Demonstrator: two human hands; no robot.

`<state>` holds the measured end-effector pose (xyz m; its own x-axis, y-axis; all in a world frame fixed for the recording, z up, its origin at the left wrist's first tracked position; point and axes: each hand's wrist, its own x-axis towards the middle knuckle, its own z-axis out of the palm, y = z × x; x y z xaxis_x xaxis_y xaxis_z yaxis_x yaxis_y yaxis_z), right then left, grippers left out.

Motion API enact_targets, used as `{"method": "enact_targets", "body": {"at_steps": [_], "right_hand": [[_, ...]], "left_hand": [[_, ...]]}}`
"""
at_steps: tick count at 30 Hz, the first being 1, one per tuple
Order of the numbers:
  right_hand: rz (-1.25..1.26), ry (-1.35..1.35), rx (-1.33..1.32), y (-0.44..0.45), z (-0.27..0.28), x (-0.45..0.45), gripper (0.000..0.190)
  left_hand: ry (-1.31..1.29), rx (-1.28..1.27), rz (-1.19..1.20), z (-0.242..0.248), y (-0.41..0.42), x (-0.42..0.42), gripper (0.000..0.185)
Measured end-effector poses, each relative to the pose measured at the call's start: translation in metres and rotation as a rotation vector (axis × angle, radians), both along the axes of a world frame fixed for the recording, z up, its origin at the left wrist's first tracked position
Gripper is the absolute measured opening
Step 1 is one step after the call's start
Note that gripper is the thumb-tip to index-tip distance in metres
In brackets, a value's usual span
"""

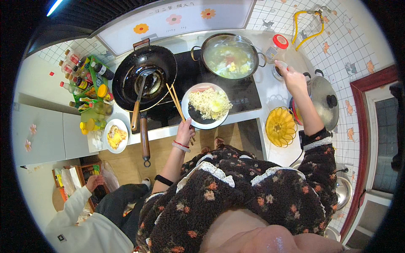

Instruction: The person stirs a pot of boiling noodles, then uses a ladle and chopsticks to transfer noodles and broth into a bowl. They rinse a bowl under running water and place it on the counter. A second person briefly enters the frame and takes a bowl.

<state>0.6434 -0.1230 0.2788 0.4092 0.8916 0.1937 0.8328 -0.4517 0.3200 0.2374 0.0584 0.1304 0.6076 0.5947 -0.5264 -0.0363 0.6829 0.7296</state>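
My left hand point(185, 133) grips a pair of wooden chopsticks point(176, 102) and the near rim of a white plate point(207, 126). On that plate lie instant noodles point(208, 101), a pale egg, a pinkish slice at the far edge and something dark, perhaps sauce. At the right, my right hand point(294, 79) has its fingers on a small white bowl point(276, 75) with dark content; part of the bowl is hidden by the fingers. Behind it stands a jar with a red lid point(280, 41).
A two-handled pot point(229, 57) of cloudy liquid and a wok point(126, 79) with a spatula point(139, 98) sit on the cooktop. Left are a plate of fried egg point(116, 136) and condiment bottles point(84, 76). Right are a yellow basket point(280, 126) and a lidded pot point(324, 98). Another person point(85, 227) is at lower left.
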Motion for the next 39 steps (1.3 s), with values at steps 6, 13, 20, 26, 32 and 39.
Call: {"method": "enact_targets", "body": {"at_steps": [6, 13, 20, 26, 32, 39], "right_hand": [[-0.069, 0.182, -0.048, 0.007, 0.007, -0.009, 0.042], [-0.048, 0.489, -0.090, -0.001, 0.044, -0.008, 0.035], [-0.233, 1.079, -0.130, 0.002, 0.006, -0.003, 0.038], [-0.363, 1.644, 0.046, 0.000, -0.040, -0.004, 0.038], [-0.413, 1.858, 0.182, -0.004, -0.047, -0.008, 0.037], [-0.409, 1.895, 0.304, -0.014, -0.042, -0.014, 0.038]], "left_hand": [[-0.001, 0.002, 0.002, -0.002, -0.001, -0.002, 0.017], [0.023, -0.004, 0.009, 0.000, -0.003, -0.007, 0.015], [0.033, 0.002, 0.027, 0.006, -0.004, -0.008, 0.016], [0.016, -0.037, 0.038, 0.007, -0.004, -0.006, 0.013], [0.008, -0.031, 0.019, 0.002, -0.004, -0.004, 0.014], [-0.012, -0.013, 0.000, -0.001, -0.002, 0.005, 0.014]]}}
